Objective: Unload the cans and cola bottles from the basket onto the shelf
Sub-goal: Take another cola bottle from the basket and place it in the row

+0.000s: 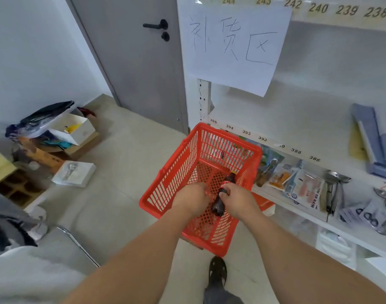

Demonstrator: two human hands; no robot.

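Note:
A red plastic basket (176,172) stands on the floor against the white shelf (275,119). Inside it lies a dark cola bottle (222,194) with a red label, its cap pointing toward the shelf. My right hand (238,201) is closed around the bottle's middle. My left hand (193,199) reaches into the basket beside the bottle with its fingers curled down; what it holds, if anything, is hidden. No cans show in the basket.
The lower shelf level holds packets (303,187), metal ladles (334,183) and scissors. Blue folded items (376,137) lie on the upper board at the right. A paper sign (233,44) hangs above. Boxes and clutter (56,139) sit left by the grey door (139,62).

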